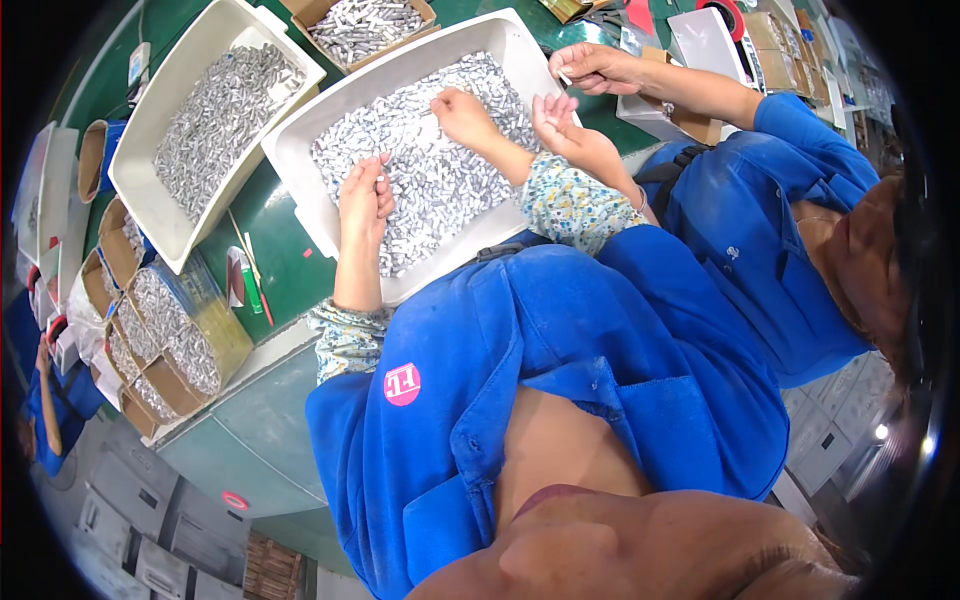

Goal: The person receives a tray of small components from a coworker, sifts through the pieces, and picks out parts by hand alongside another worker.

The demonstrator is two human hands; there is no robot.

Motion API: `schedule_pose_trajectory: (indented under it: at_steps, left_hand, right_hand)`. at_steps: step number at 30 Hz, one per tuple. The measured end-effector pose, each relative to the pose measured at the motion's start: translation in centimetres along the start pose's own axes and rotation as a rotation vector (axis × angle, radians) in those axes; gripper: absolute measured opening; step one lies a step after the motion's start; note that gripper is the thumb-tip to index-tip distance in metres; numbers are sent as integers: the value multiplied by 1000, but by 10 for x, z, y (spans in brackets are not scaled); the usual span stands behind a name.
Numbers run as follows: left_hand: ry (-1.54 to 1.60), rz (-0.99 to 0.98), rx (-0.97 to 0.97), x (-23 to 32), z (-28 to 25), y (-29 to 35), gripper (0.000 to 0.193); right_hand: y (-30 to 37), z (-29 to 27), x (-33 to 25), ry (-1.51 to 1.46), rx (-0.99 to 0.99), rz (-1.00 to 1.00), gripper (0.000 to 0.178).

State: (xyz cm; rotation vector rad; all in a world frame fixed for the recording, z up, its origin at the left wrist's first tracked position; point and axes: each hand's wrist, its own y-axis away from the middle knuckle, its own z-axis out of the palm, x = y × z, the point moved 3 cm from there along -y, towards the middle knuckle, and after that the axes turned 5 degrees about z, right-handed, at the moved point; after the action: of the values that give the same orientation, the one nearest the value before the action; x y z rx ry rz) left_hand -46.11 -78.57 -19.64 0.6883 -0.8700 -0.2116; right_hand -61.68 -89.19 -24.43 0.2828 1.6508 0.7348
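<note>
A large white plastic bin (pixel 285 150) stands in front of me, filled with many small silvery-white metal cylinders (pixel 430 205). My left hand (pixel 366 200) is over the bin's left part, its fingers curled in and thumb side up. A small pale bit shows at the fingertips, too small to make out. Above the middle of the heap, my right hand (pixel 464 116) is closed with the fingers bent under. What it holds, if anything, is hidden. Both forearms wear floral sleeve covers (pixel 570 203).
A second cream bin (pixel 135 165) of grey metal pieces stands to the left. Divided cardboard boxes (pixel 165 385) of parts sit at the table's left edge. Another parts box (pixel 360 30) is behind. At right, a co-worker's hands (pixel 600 70) reach beside my bin, one pinching a small piece.
</note>
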Motion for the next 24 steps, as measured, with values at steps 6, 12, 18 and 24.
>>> schedule_pose_trajectory:
  at_steps: [6, 12, 18, 24]
  left_hand:
    - [-88, 55, 22, -5, -6, -3, 17]
    - [-64, 10, 39, -11, -11, -4, 20]
    - [-143, 154, 174, -4, -6, -1, 21]
    - [-1601, 514, 133, 17, 3, 2, 18]
  right_hand:
    - [-3, 18, 7, 1166, 152, -302, 22]
    - [8, 14, -1, 47, -244, 76, 19]
    - [14, 14, 6, 311, -383, -185, 24]
    - [43, 49, 9, 1279, -251, -403, 20]
